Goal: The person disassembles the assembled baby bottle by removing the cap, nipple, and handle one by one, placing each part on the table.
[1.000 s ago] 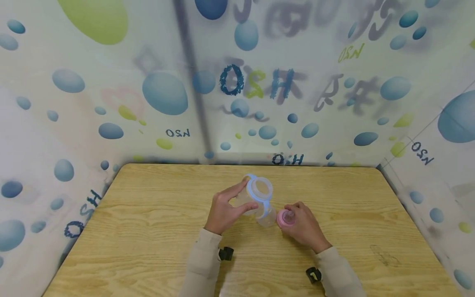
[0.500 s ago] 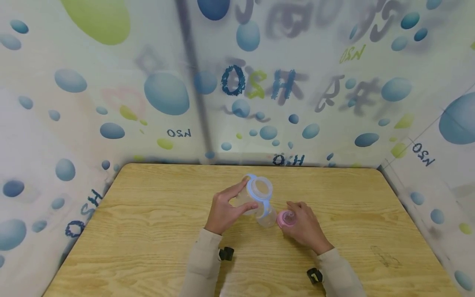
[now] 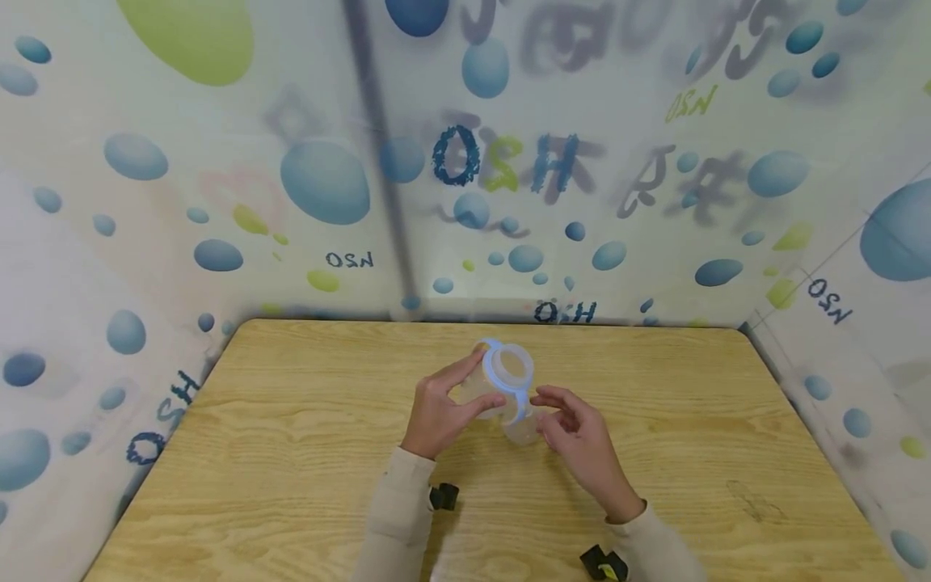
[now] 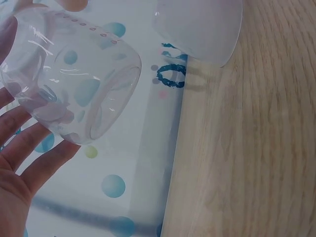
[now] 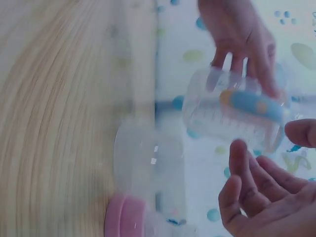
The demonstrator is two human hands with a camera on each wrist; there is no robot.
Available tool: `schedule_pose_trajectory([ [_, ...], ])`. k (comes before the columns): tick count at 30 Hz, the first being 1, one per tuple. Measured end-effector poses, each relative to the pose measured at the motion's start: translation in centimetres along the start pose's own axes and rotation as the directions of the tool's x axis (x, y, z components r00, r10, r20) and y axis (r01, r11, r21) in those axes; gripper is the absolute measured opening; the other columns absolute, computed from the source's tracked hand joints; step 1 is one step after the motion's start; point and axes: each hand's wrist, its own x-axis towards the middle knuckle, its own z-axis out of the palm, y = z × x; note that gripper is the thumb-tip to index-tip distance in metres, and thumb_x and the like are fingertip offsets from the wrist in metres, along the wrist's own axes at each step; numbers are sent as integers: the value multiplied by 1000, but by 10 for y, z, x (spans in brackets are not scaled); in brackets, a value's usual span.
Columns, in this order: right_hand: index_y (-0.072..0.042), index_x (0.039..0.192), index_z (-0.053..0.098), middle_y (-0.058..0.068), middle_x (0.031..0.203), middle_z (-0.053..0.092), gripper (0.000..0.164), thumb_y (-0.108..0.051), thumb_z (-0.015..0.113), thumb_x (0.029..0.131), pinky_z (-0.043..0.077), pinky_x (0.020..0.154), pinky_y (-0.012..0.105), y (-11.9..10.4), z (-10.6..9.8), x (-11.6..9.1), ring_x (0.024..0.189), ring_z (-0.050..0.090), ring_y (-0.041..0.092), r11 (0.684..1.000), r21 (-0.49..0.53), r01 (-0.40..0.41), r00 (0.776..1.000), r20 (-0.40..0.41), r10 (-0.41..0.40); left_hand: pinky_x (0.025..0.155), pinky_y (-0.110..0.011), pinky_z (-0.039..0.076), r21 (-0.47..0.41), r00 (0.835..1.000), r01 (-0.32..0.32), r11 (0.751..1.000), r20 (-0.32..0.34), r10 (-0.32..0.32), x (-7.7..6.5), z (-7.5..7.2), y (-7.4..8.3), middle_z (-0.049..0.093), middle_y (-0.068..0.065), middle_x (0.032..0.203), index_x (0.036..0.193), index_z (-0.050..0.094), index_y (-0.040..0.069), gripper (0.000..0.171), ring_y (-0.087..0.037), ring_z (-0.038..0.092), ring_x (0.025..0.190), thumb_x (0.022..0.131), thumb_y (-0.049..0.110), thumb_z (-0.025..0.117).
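Note:
My left hand grips a clear baby bottle with a light blue handle ring round its neck; the bottle is tilted, its mouth uncovered. In the right wrist view, one handle is blue with orange spots. My right hand is just right of the bottle, fingers loosely bent and holding nothing. Below the bottle stands a translucent cap on the table. Beside that cap in the right wrist view lies a pink nipple collar with a clear nipple; my right hand hides it in the head view.
The wooden table meets a printed backdrop with blue and green drops at its back and sides. A faint drawn mark lies on the table's right part.
My right hand has let go of the pink nipple collar and moved slightly left, toward the bottle. My left hand and the bottle have stayed nearly still.

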Motion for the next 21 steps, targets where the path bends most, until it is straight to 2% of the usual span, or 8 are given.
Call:
schedule_pose_trajectory([
  [2,3,131,58,22,119,65,33,-10,61,100,58,66,34,-3,4,-1,80,67,21,998,55,-1,1000,28,-1,92,-39,55,2,1000,-1,1000,-1,1,0,0,0,63,-9,132,135,61,3,68,-22,62,118,75,20,88],
  [6,3,127,60,23,116,66,32,-13,63,100,59,75,41,-7,9,-1,81,70,19,995,99,3,999,51,-8,92,-40,55,5,1000,-6,1000,-2,6,0,0,-1,63,-11,131,135,61,2,68,-23,62,119,75,20,88],
  [13,2,122,64,18,108,69,29,-14,67,97,60,75,42,-8,14,0,82,69,20,997,76,12,999,43,-15,90,-40,56,18,1000,-6,1000,-3,6,-1,-1,0,64,-10,130,135,62,2,68,-23,63,118,75,21,89],
  [21,4,119,65,25,106,67,29,-13,69,96,60,72,41,-9,16,2,80,70,23,998,60,29,999,37,-31,92,-39,55,29,1000,-18,999,0,18,0,0,1,64,-11,131,134,62,2,68,-23,62,119,75,20,89],
])
